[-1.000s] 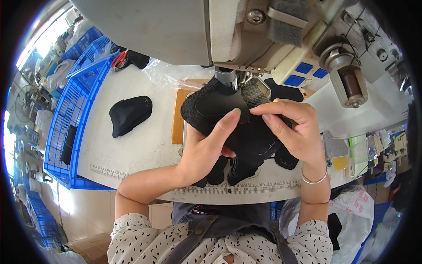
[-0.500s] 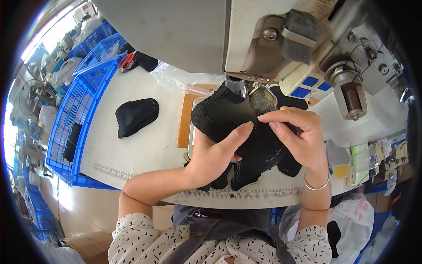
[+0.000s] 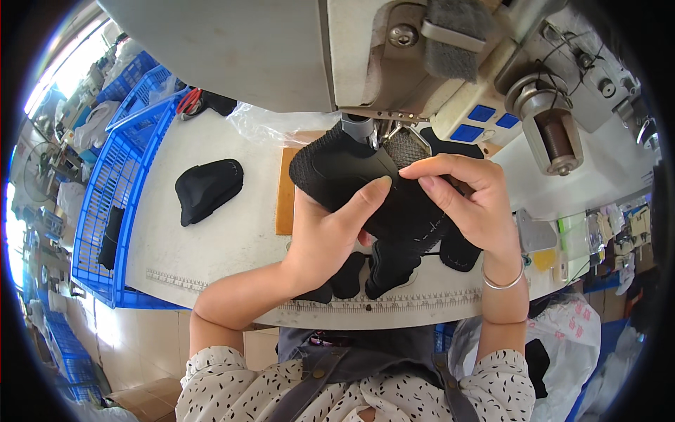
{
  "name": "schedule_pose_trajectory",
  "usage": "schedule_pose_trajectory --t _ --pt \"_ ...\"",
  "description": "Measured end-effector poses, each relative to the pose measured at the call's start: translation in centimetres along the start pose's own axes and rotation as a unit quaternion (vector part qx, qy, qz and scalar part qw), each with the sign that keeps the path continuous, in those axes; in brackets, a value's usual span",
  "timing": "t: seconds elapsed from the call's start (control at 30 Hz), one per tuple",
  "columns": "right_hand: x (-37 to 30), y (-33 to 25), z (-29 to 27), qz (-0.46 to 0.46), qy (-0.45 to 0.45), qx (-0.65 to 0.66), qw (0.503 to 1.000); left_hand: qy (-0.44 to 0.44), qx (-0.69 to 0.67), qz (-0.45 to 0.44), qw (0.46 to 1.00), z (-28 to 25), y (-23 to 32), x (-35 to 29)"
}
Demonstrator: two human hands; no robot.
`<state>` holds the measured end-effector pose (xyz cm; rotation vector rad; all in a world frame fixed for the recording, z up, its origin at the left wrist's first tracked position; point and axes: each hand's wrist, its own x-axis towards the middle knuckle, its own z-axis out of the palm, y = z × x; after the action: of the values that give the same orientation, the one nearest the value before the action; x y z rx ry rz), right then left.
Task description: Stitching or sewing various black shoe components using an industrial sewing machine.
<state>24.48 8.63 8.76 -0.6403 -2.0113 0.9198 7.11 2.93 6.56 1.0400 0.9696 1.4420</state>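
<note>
A black padded fabric piece (image 3: 344, 169) with a mesh-textured edge lies under the needle area of a sewing machine (image 3: 383, 63). My left hand (image 3: 323, 235) grips its near side, thumb on top and the other fingers underneath. At the right edge of the piece, my right hand (image 3: 478, 200) is closed in a pinch, index fingertip and thumb close together on the black fabric. White stitch marks show on the dark material below that hand. More black pieces (image 3: 394, 271) lie between my forearms at the table's near edge, partly overlapping.
A separate black shaped piece (image 3: 209, 190) rests on the white table at left. Beside it stands a blue plastic crate (image 3: 130, 190), with red-handled scissors (image 3: 188, 102) near its far corner. A ruler strip (image 3: 422, 300) runs along the front edge. A thread spool (image 3: 559, 144) sits at right.
The whole view has shifted slightly, so the machine and table appear farther left and a little higher. Both hands keep nearly the same hold on the black piece.
</note>
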Motion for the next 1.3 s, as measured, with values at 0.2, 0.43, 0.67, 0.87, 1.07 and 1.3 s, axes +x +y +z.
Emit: schedule_pose_trajectory --t 0.2,0.43,0.67,0.87,1.07,1.3 --pt "-0.3 -0.5 0.1 0.036 -0.016 0.019 0.999 0.011 0.032 -0.048 0.998 -0.5 1.2 0.3" --pt "-0.7 -0.8 0.7 0.055 -0.027 0.021 0.998 -0.008 0.03 -0.023 0.999 -1.5 1.6 1.3" --pt "-1.1 -1.0 1.6 0.078 -0.021 0.061 0.995 -0.039 0.037 -0.029 0.998 -2.5 1.8 2.7" --pt "-0.8 -0.5 2.1 0.06 0.003 0.071 0.996 -0.059 0.025 -0.033 0.997 -3.0 1.8 3.7" --pt "-0.5 -0.2 2.0 0.054 0.026 0.059 0.996 -0.066 0.013 -0.039 0.997 -3.1 1.6 4.3" --pt "0.0 0.2 1.6 0.048 0.077 0.056 0.994 -0.038 0.024 -0.063 0.997 -3.0 2.0 4.0"
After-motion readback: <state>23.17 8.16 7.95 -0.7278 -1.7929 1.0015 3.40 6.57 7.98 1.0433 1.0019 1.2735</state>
